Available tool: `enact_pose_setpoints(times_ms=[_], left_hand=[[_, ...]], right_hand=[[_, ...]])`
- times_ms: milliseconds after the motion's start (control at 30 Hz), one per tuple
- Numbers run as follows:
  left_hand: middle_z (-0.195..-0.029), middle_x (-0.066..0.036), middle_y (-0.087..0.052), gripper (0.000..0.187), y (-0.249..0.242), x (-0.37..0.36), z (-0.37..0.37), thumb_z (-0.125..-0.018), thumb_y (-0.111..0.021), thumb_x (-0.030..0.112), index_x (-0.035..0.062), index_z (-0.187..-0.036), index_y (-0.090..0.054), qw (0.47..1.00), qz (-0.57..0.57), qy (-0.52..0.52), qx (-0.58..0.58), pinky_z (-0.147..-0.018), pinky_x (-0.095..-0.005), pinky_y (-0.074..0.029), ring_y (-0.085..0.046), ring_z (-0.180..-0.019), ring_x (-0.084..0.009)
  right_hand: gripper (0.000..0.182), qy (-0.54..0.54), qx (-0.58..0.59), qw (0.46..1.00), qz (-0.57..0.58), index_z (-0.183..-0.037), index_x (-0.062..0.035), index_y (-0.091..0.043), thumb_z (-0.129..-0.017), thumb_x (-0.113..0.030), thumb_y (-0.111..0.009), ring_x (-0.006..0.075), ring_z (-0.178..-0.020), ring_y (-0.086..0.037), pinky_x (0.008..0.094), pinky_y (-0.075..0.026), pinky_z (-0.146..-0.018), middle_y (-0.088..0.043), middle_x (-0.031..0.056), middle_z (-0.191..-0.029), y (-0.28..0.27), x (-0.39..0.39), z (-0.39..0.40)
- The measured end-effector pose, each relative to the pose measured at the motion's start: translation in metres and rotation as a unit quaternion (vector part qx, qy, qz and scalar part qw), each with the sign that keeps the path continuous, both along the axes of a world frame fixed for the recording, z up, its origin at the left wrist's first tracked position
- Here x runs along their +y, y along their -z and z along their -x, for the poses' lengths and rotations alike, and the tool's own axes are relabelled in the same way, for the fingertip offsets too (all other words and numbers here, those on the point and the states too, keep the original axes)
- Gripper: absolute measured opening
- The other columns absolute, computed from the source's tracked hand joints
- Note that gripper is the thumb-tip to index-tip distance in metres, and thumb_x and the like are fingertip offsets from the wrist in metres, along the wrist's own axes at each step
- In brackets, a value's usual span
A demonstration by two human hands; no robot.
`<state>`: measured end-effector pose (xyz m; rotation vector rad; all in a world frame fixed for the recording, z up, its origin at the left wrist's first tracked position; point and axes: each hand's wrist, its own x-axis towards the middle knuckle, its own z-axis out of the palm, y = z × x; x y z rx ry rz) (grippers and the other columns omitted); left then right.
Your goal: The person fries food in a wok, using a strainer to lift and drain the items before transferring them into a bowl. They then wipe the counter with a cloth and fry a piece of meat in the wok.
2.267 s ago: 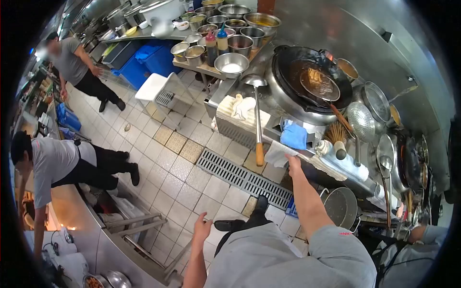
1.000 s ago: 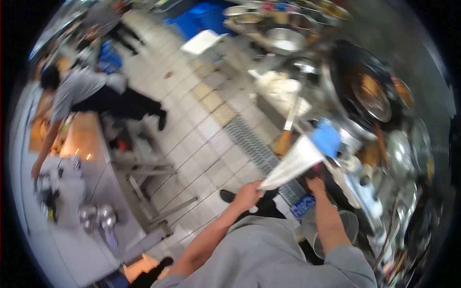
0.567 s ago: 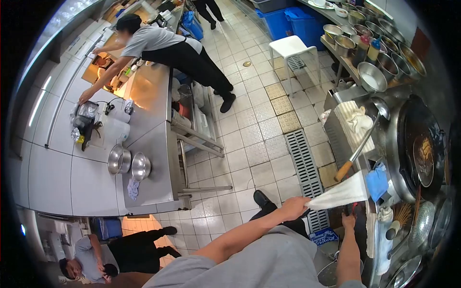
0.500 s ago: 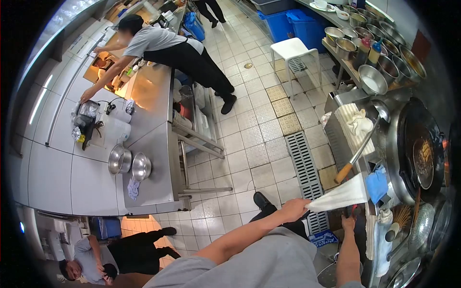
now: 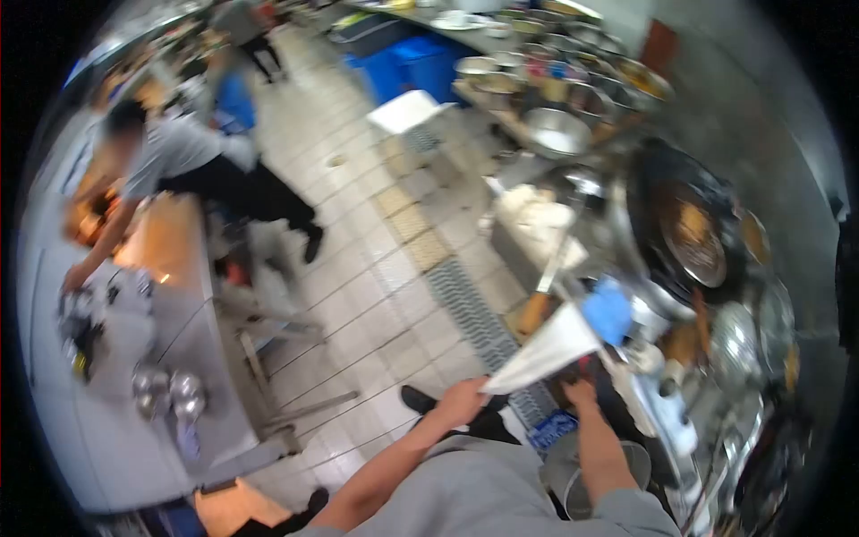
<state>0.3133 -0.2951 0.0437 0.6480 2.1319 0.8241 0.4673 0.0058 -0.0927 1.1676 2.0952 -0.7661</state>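
My left hand (image 5: 463, 401) is closed on the narrow end of a white cloth (image 5: 548, 347), which stretches taut up to the stove's front edge. A blue cloth (image 5: 607, 310) lies at its far end. Below that edge, my right hand (image 5: 580, 392) reaches up beside a small red part (image 5: 585, 365); blur and shadow hide its fingers and whatever they touch. Above the white cloth, a ladle's wooden handle (image 5: 533, 313) juts out over the edge. A large dark wok (image 5: 658, 192) sits on the stove, with brown food (image 5: 693, 224) inside a smaller round vessel.
Metal bowls (image 5: 557, 132) crowd the far right counter. A white stool (image 5: 407, 112) stands on the tiled floor near blue bins (image 5: 425, 67). At the left, a person (image 5: 201, 161) leans over a steel counter (image 5: 170, 447). A metal bucket (image 5: 573, 474) is below my right arm.
My view has swung right, so the scene shifts left and blurs. My left hand keeps hold of the white cloth, and my right hand stays low by the stove front.
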Motion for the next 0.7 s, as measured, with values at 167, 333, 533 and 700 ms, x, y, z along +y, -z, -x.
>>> enact_pose_setpoints(times_ms=[167, 333, 533, 700], left_hand=[[-0.094, -0.020, -0.066, 0.028, 0.002, -0.001, 0.002, -0.086, -0.059, 0.016, 0.0096, -0.113, -0.061, 0.998, -0.032, 0.019, 0.042, -0.078, -0.0483, -0.048, -0.062, -0.090, -0.0399], [-0.092, -0.021, -0.066, 0.028, 0.006, -0.003, 0.005, -0.086, -0.060, 0.016, 0.0085, -0.113, -0.061, 0.997, -0.027, 0.033, 0.060, -0.077, -0.0478, -0.048, -0.062, -0.089, -0.0406], [-0.091, -0.023, -0.066, 0.029, 0.014, -0.009, 0.009, -0.086, -0.061, 0.017, 0.0077, -0.114, -0.060, 0.997, -0.018, 0.039, 0.061, -0.076, -0.0477, -0.048, -0.062, -0.089, -0.0415], [-0.090, -0.023, -0.066, 0.028, 0.014, -0.015, 0.013, -0.086, -0.061, 0.019, 0.0068, -0.111, -0.057, 0.997, 0.014, 0.063, 0.050, -0.076, -0.0495, -0.049, -0.062, -0.088, -0.0414]], right_hand=[[0.085, -0.055, -0.057, 0.994, -0.070, -0.148, -0.0037, -0.029, -0.085, -0.056, -0.053, 0.0365, -0.145, -0.014, 0.0398, -0.017, -0.119, -0.017, 0.0233, -0.155, 0.045, 0.009, -0.014], [0.087, -0.004, -0.058, 0.997, -0.042, -0.150, -0.0028, -0.021, -0.087, -0.053, -0.055, 0.0328, -0.147, -0.008, 0.0413, -0.015, -0.119, -0.010, 0.0189, -0.158, 0.012, -0.001, -0.002], [0.085, 0.036, 0.076, 0.988, -0.132, -0.145, 0.0018, -0.031, -0.083, -0.047, -0.062, 0.0360, -0.143, -0.021, 0.0390, -0.022, -0.117, -0.024, 0.0249, -0.152, 0.022, -0.031, -0.021], [0.081, 0.058, 0.094, 0.983, -0.150, -0.136, 0.0120, -0.039, -0.082, -0.043, -0.063, 0.0401, -0.137, -0.031, 0.0385, -0.026, -0.115, -0.039, 0.0304, -0.142, 0.034, -0.034, -0.039]])
